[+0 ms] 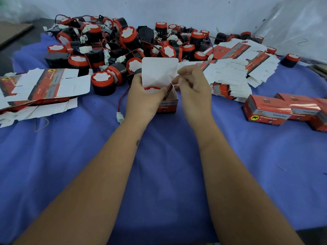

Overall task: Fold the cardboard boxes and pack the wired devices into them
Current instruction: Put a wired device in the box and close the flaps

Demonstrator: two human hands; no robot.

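Now, left hand: the left hand [143, 99] curled round the near-left side of the open box [167, 103], thumb lying over the box mouth beside the device inside.
Right hand: the right hand [193, 91] was just right of the open box, thumb and forefinger pinching the red-and-black wire [169, 87] at the box's top right corner; the other fingers hung loosely curled.
Open box: it stood upright on the blue cloth [162, 174], its white lid flap [159, 69] raised at the far side and its red printed face toward the camera.
Device in box: 1 red-rimmed device [152, 89] sat in the box mouth, only its red rim and white face showing.
Trailing lead: a wire [122, 99] ran out from behind the left hand, left of the open box, ending in a white connector [120, 117] lying on the cloth.
Loose devices: a heap of black-and-red wired devices [123, 45] lay beyond the open box, reaching well to its far left.
Flat blanks, left: unfolded box blanks [39, 89] lay well left of the open box.
Flat blanks, right: a spread stack of blanks [238, 71] lay right of and beyond the open box.
Closed boxes: several folded red boxes [269, 110] lay well to the right of the open box, near the frame edge.
Backdrop: a pale wall [177, 11] rose behind the heap.
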